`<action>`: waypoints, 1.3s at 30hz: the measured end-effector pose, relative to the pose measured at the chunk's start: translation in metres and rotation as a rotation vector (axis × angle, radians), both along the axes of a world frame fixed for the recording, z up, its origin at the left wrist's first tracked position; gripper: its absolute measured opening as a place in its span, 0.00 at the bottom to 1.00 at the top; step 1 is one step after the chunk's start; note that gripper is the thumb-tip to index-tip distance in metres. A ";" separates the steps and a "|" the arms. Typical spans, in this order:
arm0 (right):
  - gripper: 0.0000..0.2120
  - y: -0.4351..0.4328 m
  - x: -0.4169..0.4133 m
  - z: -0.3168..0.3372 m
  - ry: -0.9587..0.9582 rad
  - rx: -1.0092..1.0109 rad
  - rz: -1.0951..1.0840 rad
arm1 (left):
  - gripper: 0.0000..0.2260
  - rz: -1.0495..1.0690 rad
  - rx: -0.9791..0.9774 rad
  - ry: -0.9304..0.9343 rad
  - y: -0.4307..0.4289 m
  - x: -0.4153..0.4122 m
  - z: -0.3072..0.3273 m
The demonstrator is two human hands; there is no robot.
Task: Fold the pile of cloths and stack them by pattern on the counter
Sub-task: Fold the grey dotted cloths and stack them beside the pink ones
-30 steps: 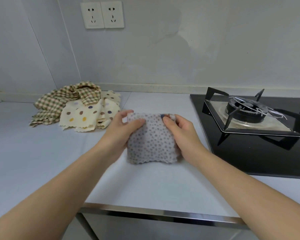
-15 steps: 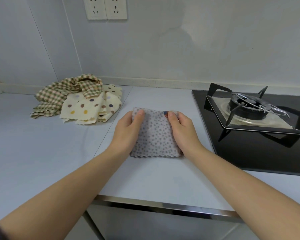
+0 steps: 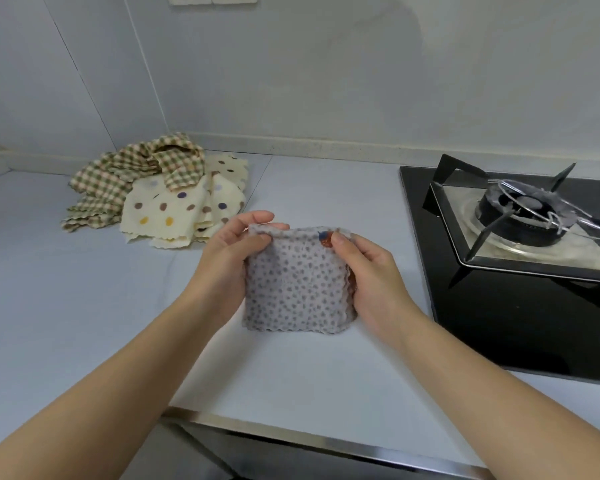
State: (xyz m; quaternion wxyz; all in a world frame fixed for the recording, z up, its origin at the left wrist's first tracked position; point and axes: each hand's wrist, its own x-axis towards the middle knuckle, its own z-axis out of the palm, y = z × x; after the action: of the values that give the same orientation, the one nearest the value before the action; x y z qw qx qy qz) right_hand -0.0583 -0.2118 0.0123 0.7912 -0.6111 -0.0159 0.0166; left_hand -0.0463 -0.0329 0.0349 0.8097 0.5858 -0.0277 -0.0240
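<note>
1. Head view. Grey dotted cloth (image 3: 295,289): folded to a small square and held upright over the white surface (image 3: 84,306), centre. Whether its lower edge touches cannot be told.
2. Left hand (image 3: 227,268), right hand (image 3: 374,282): fingers (image 3: 257,216) pinch one top corner each.
3. Handling, judged: light, limp, not slippery. The layers likely splay unless held at the corners or the folded edge.
4. Unfolded pile, back left: checked cloth (image 3: 136,168) lying over cream spotted cloths (image 3: 174,209).
5. Gas hob (image 3: 534,237): right, apart.

Nubbly matt cloth (image 3: 293,289), glossy black glass hob (image 3: 499,306), smooth counter (image 3: 84,306).
</note>
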 end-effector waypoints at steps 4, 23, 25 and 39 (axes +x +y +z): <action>0.10 -0.007 -0.001 0.024 0.034 -0.027 -0.016 | 0.07 0.210 0.412 0.055 -0.013 0.010 0.016; 0.16 -0.172 -0.078 0.221 -0.314 -0.655 -0.069 | 0.16 -0.266 -0.089 0.443 -0.153 -0.045 0.218; 0.23 -0.202 -0.084 0.239 -0.021 -0.500 -0.105 | 0.15 -0.354 0.019 0.381 -0.180 -0.057 0.231; 0.10 -0.351 -0.102 0.239 0.372 -0.068 -0.327 | 0.15 -0.177 0.480 0.244 -0.349 -0.105 0.228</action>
State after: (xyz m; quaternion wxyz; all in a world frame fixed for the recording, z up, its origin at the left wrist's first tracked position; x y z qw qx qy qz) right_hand -0.1608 -0.5624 0.2513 0.7517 -0.6181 0.2298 0.0010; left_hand -0.1515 -0.3823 0.2631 0.6398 0.7489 0.0254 -0.1706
